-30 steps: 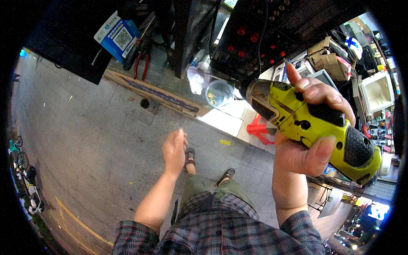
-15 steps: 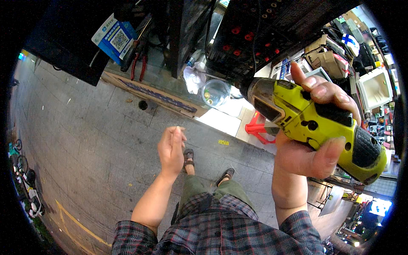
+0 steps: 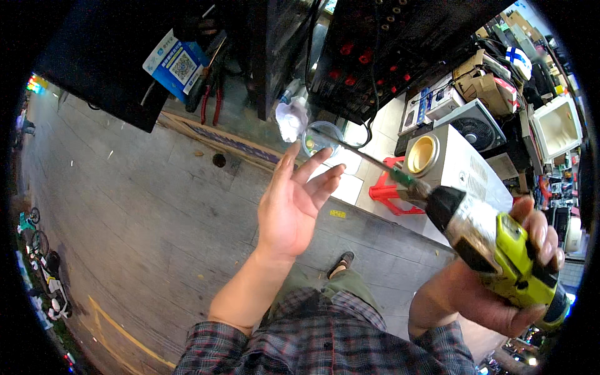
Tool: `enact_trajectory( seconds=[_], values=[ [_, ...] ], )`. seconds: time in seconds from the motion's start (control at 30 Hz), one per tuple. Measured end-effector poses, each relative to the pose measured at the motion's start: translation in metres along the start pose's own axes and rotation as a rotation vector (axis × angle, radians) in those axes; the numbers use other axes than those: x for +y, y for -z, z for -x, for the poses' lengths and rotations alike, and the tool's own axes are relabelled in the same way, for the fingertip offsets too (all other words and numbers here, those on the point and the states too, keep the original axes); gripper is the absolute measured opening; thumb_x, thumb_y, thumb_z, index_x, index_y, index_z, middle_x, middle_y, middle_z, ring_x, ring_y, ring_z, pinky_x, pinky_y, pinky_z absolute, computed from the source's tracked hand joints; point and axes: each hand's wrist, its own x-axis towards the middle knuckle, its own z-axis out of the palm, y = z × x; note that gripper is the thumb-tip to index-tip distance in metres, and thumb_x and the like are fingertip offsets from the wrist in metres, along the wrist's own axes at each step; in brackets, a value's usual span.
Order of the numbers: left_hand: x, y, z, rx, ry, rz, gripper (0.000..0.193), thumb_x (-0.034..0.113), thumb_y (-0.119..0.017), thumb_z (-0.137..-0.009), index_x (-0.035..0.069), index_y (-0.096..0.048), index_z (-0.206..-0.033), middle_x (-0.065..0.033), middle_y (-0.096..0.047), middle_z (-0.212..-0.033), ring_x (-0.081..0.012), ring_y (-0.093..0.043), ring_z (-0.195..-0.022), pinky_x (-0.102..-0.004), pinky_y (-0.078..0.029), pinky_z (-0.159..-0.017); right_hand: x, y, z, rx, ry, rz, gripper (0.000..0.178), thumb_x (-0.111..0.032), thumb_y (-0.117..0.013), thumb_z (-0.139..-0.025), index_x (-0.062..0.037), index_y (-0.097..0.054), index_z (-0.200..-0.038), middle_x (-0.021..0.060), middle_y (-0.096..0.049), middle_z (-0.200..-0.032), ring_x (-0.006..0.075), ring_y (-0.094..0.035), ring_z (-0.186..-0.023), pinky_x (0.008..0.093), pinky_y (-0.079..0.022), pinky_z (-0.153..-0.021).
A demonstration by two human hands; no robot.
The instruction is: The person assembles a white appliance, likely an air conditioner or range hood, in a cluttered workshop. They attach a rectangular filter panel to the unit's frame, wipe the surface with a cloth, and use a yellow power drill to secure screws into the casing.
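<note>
My right hand (image 3: pixel 484 297) is wrapped around a yellow-green and black power drill (image 3: pixel 481 234) at the right. A long thin bit with a green section (image 3: pixel 400 176) sticks out of the drill's chuck toward the upper left. My left hand (image 3: pixel 289 219) holds nothing; its fingers are spread and its palm is turned up and inward. Just beyond its fingertips are a clear plastic tub (image 3: pixel 325 134) with small yellowish pieces in it and a crumpled white wad (image 3: pixel 291 120). The bit's far end passes close to the tub.
Black equipment with red terminals (image 3: pixel 365 56) stands ahead, a dark cable hanging from it. Red-handled pliers (image 3: pixel 217 105) and a blue-white card (image 3: pixel 178 65) lie at the left. A red stool (image 3: pixel 389 194), a white appliance (image 3: pixel 459 165) and a fan (image 3: pixel 472 125) are at the right.
The drill has been drawn back from the black equipment, down and to the right, and its bit now shows. My left hand has risen and moved right, its fingers opening out.
</note>
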Motion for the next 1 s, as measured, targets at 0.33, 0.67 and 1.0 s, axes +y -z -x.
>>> enact_trajectory(
  seconds=[0.33, 0.67, 1.0],
  values=[
    [-0.023, -0.002, -0.003, 0.063, -0.016, 0.096, 0.033, 0.022, -0.052, -0.110, 0.000, -0.060, -0.133, -0.0163, -0.065, -0.132, -0.0276, -0.066, -0.120, -0.0329, -0.059, -0.099, -0.044, 0.030, 0.014, 0.126, 0.039, 0.141, 0.057, -0.027, -0.074, -0.081, -0.0072, -0.043, -0.124, 0.0085, -0.047, -0.108, 0.0239, -0.052, -0.115, 0.0552, -0.028, -0.127],
    [-0.054, 0.035, 0.036, 0.225, 0.140, 0.015, 0.023, 0.028, -0.058, -0.108, 0.007, -0.065, -0.109, -0.0042, -0.069, -0.090, -0.0175, -0.068, -0.082, -0.0269, -0.052, -0.067, -0.082, 0.103, -0.001, 0.253, -0.237, -0.097, 0.041, -0.015, -0.062, -0.088, -0.0041, -0.042, -0.122, 0.0097, -0.048, -0.105, 0.0223, -0.055, -0.105, 0.0528, -0.038, -0.121],
    [-0.153, 0.088, 0.132, 0.081, 0.746, -0.425, 0.024, 0.025, -0.047, -0.107, 0.008, -0.054, -0.092, -0.0075, -0.054, -0.072, -0.0153, -0.043, -0.058, -0.0290, -0.033, -0.054, -0.161, 0.257, 0.077, 0.892, -0.727, 0.086, 0.029, -0.032, -0.064, -0.097, -0.0070, -0.059, -0.111, 0.0095, -0.066, -0.102, 0.0282, -0.066, -0.102, 0.0534, -0.051, -0.103]
  ],
)
